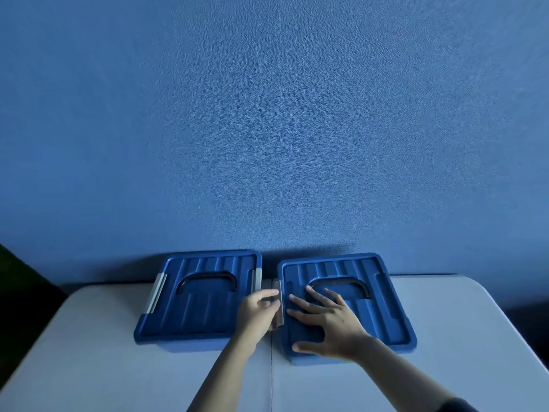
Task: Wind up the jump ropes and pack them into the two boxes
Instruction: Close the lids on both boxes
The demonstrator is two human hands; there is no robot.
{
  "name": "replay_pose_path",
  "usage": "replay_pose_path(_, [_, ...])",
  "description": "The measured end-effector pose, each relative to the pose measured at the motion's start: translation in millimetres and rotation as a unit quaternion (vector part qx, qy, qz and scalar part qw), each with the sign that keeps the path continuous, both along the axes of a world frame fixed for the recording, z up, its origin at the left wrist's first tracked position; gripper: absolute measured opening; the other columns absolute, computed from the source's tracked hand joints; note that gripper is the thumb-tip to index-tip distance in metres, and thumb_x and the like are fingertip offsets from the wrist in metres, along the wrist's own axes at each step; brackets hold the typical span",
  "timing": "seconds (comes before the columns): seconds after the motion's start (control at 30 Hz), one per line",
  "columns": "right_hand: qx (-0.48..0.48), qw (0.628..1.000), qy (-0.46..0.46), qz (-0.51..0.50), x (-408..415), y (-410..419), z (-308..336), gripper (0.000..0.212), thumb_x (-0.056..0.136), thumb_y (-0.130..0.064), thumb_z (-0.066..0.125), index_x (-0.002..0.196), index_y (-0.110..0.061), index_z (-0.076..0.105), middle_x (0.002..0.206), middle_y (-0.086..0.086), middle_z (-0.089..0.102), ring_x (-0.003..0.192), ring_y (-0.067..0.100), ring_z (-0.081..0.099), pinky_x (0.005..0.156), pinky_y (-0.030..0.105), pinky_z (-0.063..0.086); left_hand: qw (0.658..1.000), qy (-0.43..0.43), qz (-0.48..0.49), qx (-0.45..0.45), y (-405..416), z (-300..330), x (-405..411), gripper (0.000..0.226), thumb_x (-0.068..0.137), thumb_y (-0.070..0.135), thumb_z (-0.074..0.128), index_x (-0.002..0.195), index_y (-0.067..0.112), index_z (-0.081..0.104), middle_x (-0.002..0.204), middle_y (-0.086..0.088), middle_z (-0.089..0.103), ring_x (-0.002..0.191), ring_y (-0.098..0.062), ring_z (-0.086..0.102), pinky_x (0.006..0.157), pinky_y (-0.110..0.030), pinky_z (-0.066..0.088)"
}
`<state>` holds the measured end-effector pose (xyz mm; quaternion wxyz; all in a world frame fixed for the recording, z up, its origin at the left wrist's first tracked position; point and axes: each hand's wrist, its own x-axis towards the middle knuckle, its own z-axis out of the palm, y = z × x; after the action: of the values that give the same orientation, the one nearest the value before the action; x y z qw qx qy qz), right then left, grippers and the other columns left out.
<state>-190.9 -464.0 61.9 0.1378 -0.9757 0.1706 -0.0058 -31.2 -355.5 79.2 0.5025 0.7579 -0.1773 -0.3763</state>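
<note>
The left hand has a narrow grip, its fingers curled round the grey latch on the left side of the right box, though whether it is clipping it shut or prying it free cannot be told. The right hand has a wide grip and holds nothing: its fingers are spread flat on that box's lid, pressing it down just in front of the dark handle. The left box sits just beside it, lid on, both of its grey latches down. Both stand on the pale counter against a blue wall. No jump ropes are in view, so they are either already inside or elsewhere. Judging by the closed lids, this is probably either the very start or the final latching; the view cannot settle which.
</note>
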Motion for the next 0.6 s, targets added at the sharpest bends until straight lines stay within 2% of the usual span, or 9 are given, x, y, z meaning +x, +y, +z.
replay_pose_path(0.13, [0.005,1.0,-0.023,-0.01,0,0,-4,0.051,0.087,-0.058,0.032,0.138,-0.05,0.033,0.149,-0.034,0.012,0.144,0.007,0.0,0.116,0.036,0.006,1.0,0.025,-0.007,-0.015,-1,-4,0,0.031,0.083,-0.001,0.069,0.108,0.017,0.07,0.081,-0.004,0.072,0.068,-0.022,0.067,0.073,-0.045,0.06])
replay_pose_path(0.2, [0.01,0.999,-0.033,-0.009,-1,0,-7,0.053,0.089,-0.052,0.032,0.141,-0.048,0.028,0.15,-0.031,0.011,0.144,0.005,-0.003,0.115,0.032,0.003,1.0,0.015,-0.009,-0.011,-3,-4,-2,0.033,0.081,0.0,0.072,0.108,0.019,0.071,0.089,-0.004,0.073,0.072,-0.023,0.069,0.071,-0.043,0.06])
replay_pose_path(0.27, [0.012,0.999,-0.039,-0.017,-1,0,-8,0.06,0.089,-0.051,0.03,0.146,-0.043,0.013,0.153,-0.026,0.003,0.143,0.0,-0.007,0.117,0.031,-0.002,1.0,-0.009,-0.013,-0.001,-4,-3,-5,0.032,0.08,0.003,0.073,0.101,0.028,0.072,0.095,-0.002,0.072,0.081,-0.021,0.069,0.068,-0.039,0.06])
replay_pose_path(0.33, [0.019,0.998,-0.053,-0.038,0,-1,-11,0.067,0.089,-0.049,0.029,0.149,-0.032,0.004,0.156,-0.019,-0.004,0.143,-0.002,-0.008,0.118,0.031,-0.003,0.998,-0.065,-0.026,0.008,-6,-3,-5,0.031,0.08,0.007,0.074,0.093,0.034,0.069,0.096,0.002,0.072,0.084,-0.014,0.068,0.066,-0.027,0.058])
replay_pose_path(0.43, [0.02,0.997,-0.066,-0.042,1,0,-14,0.069,0.089,-0.047,0.03,0.15,-0.023,0.009,0.157,-0.012,-0.001,0.144,0.001,-0.005,0.118,0.034,-0.003,0.988,-0.142,-0.056,0.028,-13,-4,-8,0.026,0.079,0.008,0.074,0.1,0.024,0.071,0.097,0.006,0.071,0.082,-0.004,0.064,0.059,-0.004,0.044])
replay_pose_path(0.53, [0.016,0.996,-0.084,-0.037,1,0,-16,0.067,0.089,-0.043,0.031,0.15,-0.019,0.016,0.157,-0.011,0.005,0.143,-0.001,-0.006,0.118,0.033,-0.005,0.981,-0.164,-0.091,0.049,-23,-4,-12,0.029,0.08,0.0,0.071,0.107,0.01,0.072,0.106,0.001,0.07,0.094,-0.007,0.061,0.072,-0.003,0.043])
replay_pose_path(0.6, [0.014,0.992,-0.109,-0.064,0,0,-16,0.061,0.09,-0.037,0.032,0.148,-0.016,0.025,0.156,-0.009,0.016,0.144,-0.001,-0.001,0.118,0.03,-0.006,0.982,-0.152,-0.096,0.062,-26,-4,-11,0.026,0.082,0.002,0.071,0.107,0.007,0.072,0.107,-0.006,0.071,0.096,-0.01,0.062,0.071,-0.002,0.041])
